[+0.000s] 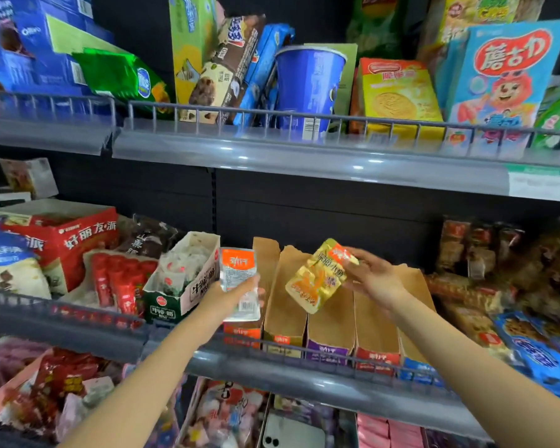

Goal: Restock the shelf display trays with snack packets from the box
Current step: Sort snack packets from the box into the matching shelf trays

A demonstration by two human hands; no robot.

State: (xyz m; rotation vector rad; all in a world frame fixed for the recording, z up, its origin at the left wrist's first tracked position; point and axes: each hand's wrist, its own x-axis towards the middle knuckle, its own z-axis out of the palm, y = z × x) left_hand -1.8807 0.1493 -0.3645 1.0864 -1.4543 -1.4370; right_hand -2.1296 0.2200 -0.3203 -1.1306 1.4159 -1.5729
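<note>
Two grey metal shelves are filling the view. The upper shelf [272, 153] is carrying upright printed cardboard boxes, glossy crinkled bags and a smooth blue paper cup [307, 85] behind a thin wire rail. Under it a band of dark back panel is leaving open room above the goods on the middle shelf [304, 383], whose rounded front lip is running slantwise across the frame, with its own low wire rail [324, 350] standing along the edge. At the left of this shelf a red carton [62, 240] with its top torn open is sitting beside a white-and-green carton [181, 286] that is tilting forward and showing soft pale packets inside. In the middle, five narrow display trays [286, 302] of plain brown cardboard are standing side by side, touching wall to wall, their matt inner walls showing bare and their coloured front labels pressing up against the rail. The left hand [230, 297] is reaching in from below, its fingers curling round the lower half of a flat silver packet [238, 273] with an orange top band, holding it upright just in front of the leftmost tray. The right hand [375, 276] is hovering over the right-hand trays, thumb and fingers pinching the upper corner of a shiny, creased gold packet [317, 279], which is hanging tilted above the second and third trays, apart from the silver one.
</note>
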